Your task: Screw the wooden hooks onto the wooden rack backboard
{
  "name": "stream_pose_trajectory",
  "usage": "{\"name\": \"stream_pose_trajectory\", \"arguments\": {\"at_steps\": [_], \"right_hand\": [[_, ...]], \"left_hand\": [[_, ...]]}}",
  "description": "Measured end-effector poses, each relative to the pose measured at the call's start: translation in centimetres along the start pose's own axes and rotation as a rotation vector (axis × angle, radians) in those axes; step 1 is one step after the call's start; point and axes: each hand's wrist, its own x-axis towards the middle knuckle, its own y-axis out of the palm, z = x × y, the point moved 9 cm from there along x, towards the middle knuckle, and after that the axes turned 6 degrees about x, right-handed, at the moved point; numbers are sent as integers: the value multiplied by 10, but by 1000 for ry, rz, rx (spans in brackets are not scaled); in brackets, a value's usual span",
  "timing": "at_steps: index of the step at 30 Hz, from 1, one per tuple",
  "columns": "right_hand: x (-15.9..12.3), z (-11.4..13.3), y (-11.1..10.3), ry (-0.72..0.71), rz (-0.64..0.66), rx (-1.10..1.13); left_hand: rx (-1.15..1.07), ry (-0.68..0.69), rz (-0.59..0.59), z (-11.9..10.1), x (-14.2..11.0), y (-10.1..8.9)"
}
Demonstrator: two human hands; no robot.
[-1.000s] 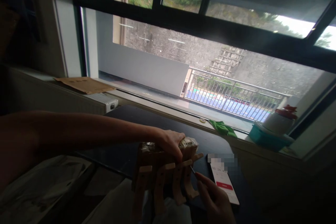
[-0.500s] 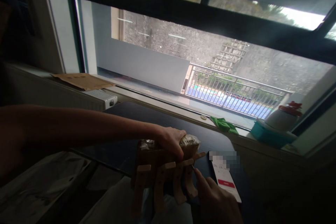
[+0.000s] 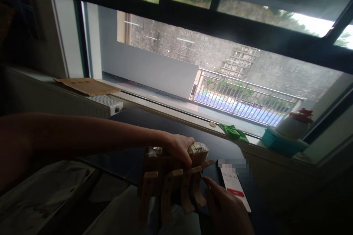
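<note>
Left hand (image 3: pixel 179 150) clasping the top of the wooden piece (image 3: pixel 162 170) at the bench's (image 3: pixel 135 126) near edge; right hand (image 3: pixel 224 203) closed around a thin tool (image 3: pixel 205 181). Beyond, the bench extends toward the windowsill (image 3: pixel 168 111); rightward, a phone (image 3: pixel 235 186) limits room.

A phone (image 3: pixel 234 184) with a lit screen lies on the dark counter (image 3: pixel 220 147). Along the windowsill (image 3: pixel 171 111) sit a small pale ring (image 3: pixel 213 125), a crumpled green cloth (image 3: pixel 234 133) and a teal box (image 3: pixel 278 143), with a pale container (image 3: pixel 292 126) with a reddish top on or just behind it. Farther left, a brown envelope (image 3: pixel 91 86) lies beside a white ribbed unit (image 3: pixel 107 102). Outside, a metal railing (image 3: pixel 245 89) fronts blue ground, below a rough grey wall (image 3: pixel 165 38).
</note>
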Motion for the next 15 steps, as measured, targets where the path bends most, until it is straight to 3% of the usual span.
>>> {"name": "stream_pose_trajectory", "arguments": {"at_steps": [3,5,8,11,13,15], "right_hand": [[-2,17,3,-191,10,-304],[-2,16,4,-173,13,-259],[0,-4,5,76,8,148],[-2,-28,20,384,32,609],[-5,-34,29,499,37,759],[-6,-36,27,517,-12,745]], "left_hand": [[8,6,15,-1,-1,1],[12,13,28,-2,0,2],[22,19,42,-2,2,3],[29,16,42,-2,3,3],[24,6,38,-1,2,2],[12,-10,29,1,1,1]]}}
